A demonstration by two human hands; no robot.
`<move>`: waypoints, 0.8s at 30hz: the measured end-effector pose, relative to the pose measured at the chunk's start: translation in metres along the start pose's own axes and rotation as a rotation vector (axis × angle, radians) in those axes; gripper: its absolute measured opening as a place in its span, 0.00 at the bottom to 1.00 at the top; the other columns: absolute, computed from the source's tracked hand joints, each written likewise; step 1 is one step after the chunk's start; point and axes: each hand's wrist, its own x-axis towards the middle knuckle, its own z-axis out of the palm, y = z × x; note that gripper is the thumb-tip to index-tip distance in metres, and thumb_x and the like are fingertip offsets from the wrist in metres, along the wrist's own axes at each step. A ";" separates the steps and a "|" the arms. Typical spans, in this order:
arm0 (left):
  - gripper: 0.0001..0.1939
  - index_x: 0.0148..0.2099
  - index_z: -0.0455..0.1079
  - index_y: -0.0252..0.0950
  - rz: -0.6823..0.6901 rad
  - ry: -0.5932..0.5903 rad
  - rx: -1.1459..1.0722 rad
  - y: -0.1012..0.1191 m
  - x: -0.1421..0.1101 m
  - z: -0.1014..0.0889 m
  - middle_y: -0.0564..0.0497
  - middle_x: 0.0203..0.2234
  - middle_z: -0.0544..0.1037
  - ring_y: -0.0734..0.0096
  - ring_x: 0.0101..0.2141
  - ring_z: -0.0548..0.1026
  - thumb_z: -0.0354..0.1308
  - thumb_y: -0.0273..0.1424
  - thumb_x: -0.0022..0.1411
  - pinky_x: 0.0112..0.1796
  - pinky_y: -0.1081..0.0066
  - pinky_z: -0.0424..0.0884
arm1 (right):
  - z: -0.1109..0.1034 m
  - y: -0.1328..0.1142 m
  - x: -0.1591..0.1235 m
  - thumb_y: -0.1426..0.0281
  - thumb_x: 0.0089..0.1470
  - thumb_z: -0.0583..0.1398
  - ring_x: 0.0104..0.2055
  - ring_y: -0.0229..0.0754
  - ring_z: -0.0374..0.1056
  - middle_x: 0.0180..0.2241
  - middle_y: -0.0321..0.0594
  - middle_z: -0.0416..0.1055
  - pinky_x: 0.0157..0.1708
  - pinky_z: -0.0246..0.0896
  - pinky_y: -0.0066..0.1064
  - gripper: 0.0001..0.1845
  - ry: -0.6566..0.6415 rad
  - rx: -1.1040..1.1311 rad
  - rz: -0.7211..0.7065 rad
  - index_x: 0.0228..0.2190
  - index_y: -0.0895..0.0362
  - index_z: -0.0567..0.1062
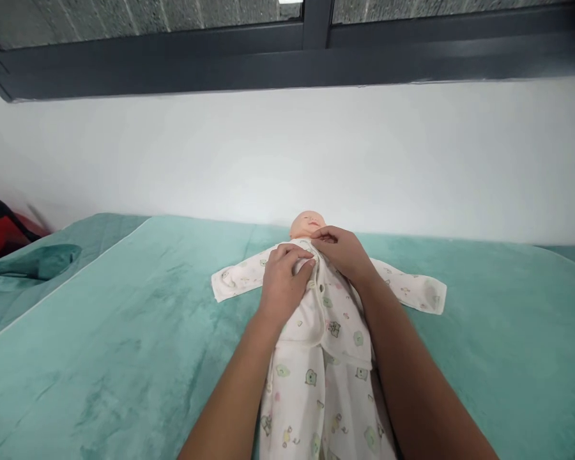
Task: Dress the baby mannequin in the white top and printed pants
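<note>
A baby doll [306, 223] lies on its back on a teal blanket [124, 332], head toward the wall. It wears a white printed romper [326, 358] with both sleeves spread out sideways. My left hand [283, 276] rests on the doll's chest, fingers curled and pinching the left front panel of the romper near the collar. My right hand [341, 250] is closed on the romper's neckline just under the doll's chin. Both forearms reach in from the bottom of the view, over the doll's legs.
The blanket covers a wide bed or table against a white wall [287, 160], under a dark window frame [287, 57]. At the far left lie a dark teal pillow [33, 262] and a red and black object [0, 233].
</note>
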 end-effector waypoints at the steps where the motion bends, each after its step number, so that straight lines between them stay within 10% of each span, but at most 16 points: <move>1: 0.06 0.40 0.74 0.42 0.005 -0.002 -0.010 0.000 0.000 0.000 0.50 0.42 0.74 0.65 0.48 0.70 0.56 0.30 0.63 0.52 0.64 0.65 | -0.001 0.000 0.000 0.66 0.44 0.60 0.34 0.42 0.68 0.32 0.37 0.75 0.37 0.60 0.33 0.11 0.018 0.022 0.010 0.31 0.55 0.78; 12: 0.05 0.33 0.71 0.40 -0.052 -0.004 -0.117 -0.002 0.006 0.000 0.51 0.43 0.76 0.65 0.48 0.71 0.56 0.27 0.60 0.53 0.63 0.64 | -0.007 -0.020 -0.055 0.54 0.50 0.59 0.29 0.41 0.66 0.27 0.36 0.73 0.29 0.57 0.31 0.15 0.058 -0.279 0.054 0.26 0.53 0.72; 24: 0.07 0.32 0.71 0.40 -0.116 -0.072 -0.148 0.012 0.008 -0.001 0.51 0.46 0.75 0.65 0.50 0.70 0.54 0.31 0.62 0.54 0.63 0.62 | 0.003 -0.002 -0.060 0.63 0.48 0.60 0.37 0.44 0.71 0.33 0.36 0.78 0.38 0.62 0.33 0.10 0.182 0.036 0.082 0.31 0.54 0.79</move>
